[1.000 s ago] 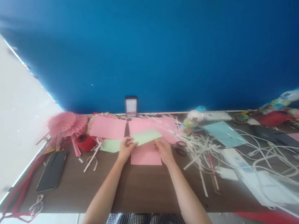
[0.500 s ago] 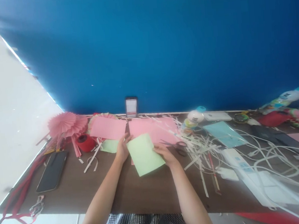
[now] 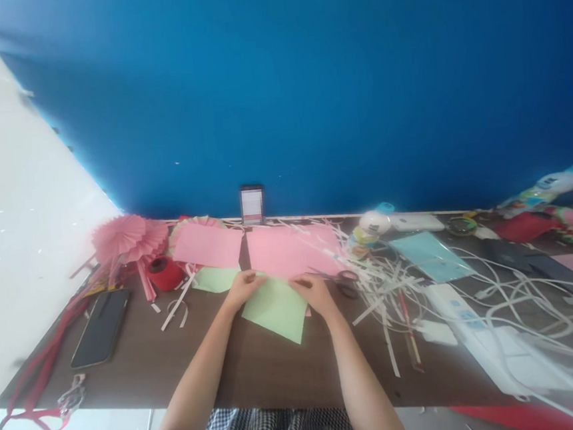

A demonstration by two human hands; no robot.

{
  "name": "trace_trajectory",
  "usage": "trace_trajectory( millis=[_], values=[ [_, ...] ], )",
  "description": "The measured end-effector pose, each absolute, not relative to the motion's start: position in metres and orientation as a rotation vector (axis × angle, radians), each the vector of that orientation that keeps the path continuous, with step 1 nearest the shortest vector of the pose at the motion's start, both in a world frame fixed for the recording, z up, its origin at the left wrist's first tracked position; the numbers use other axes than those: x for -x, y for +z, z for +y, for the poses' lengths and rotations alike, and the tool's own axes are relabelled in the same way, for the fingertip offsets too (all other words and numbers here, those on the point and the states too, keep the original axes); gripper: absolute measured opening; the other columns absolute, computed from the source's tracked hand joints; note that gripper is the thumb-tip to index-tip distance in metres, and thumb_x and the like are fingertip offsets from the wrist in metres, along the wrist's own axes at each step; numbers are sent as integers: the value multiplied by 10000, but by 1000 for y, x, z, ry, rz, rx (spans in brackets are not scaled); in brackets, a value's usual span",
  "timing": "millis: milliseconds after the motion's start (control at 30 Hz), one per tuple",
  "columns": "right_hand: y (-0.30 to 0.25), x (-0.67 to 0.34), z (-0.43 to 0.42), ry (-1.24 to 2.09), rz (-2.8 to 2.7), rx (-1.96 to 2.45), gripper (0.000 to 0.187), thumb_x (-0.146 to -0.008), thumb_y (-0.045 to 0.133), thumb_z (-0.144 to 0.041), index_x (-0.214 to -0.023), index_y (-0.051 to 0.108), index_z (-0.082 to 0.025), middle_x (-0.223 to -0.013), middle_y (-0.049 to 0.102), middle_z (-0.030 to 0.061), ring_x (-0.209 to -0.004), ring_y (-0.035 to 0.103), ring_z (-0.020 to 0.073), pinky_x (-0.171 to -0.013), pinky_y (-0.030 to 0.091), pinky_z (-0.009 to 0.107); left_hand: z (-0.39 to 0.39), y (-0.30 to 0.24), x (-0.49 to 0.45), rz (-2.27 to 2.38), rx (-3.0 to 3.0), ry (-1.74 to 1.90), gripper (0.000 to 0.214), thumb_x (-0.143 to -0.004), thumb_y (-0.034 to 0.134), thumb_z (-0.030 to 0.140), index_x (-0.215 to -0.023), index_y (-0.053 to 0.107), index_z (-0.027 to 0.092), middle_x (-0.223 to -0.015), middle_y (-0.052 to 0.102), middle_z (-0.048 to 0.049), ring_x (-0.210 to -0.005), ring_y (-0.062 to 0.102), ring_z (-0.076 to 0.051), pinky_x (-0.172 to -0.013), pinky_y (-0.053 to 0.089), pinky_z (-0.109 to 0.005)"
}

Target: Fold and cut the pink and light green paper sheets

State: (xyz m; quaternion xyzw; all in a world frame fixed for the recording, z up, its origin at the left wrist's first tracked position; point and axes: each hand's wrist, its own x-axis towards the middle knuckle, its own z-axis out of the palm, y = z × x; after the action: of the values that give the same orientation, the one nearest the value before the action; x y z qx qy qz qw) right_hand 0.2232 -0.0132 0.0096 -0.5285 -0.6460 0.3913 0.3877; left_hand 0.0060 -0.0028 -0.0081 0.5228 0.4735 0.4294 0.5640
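Observation:
A light green paper sheet (image 3: 275, 310) lies tilted on the brown table (image 3: 260, 371), over a pink sheet whose edge peeks out at its right. My left hand (image 3: 244, 288) grips the green sheet's top left part with curled fingers. My right hand (image 3: 313, 290) holds its top right part, fingers bent on the paper. Behind them lie two larger pink sheets (image 3: 207, 245) (image 3: 290, 251) and another green piece (image 3: 215, 279).
Pink paper fans (image 3: 128, 237) and a red tape roll (image 3: 164, 273) sit at the back left, a dark phone (image 3: 100, 327) nearer the left edge. Scissors (image 3: 345, 281), white paper strips (image 3: 388, 286), a power strip (image 3: 455, 307) with cables and bottles crowd the right. A small phone (image 3: 252, 205) leans on the blue wall.
The green sheet came down from being held up over the pink sheet and turned; it now lies tilted on the table with both hands at its top edge.

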Motion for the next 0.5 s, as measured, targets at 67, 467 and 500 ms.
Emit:
trace_trajectory(
  millis=[67,467,500],
  values=[
    [7,-223,-11,983,-1559,1351,268,-729,549,-418,-766,684,-189,-841,690,55,-817,612,216,-765,447,331,-2,-10,-7,1185,-1246,1050,345,-653,620,464,-582,547,135,-485,443,37,-455,385,-71,-440,269,-194],
    [3,-230,-10,1003,-1265,1348,378,-716,550,-496,-829,673,-156,-866,679,76,-815,607,238,-714,472,348,0,-11,-3,1121,-1064,1165,359,-661,602,492,-607,585,137,-536,538,5,-559,497,-134,-517,362,-229],
    [3,-229,-10,991,-1277,1338,361,-715,558,-483,-822,673,-158,-869,680,77,-827,606,237,-749,463,356,0,-11,-3,1124,-1050,1161,358,-655,609,492,-623,601,136,-553,560,-3,-588,521,-150,-537,379,-237]
  ],
)
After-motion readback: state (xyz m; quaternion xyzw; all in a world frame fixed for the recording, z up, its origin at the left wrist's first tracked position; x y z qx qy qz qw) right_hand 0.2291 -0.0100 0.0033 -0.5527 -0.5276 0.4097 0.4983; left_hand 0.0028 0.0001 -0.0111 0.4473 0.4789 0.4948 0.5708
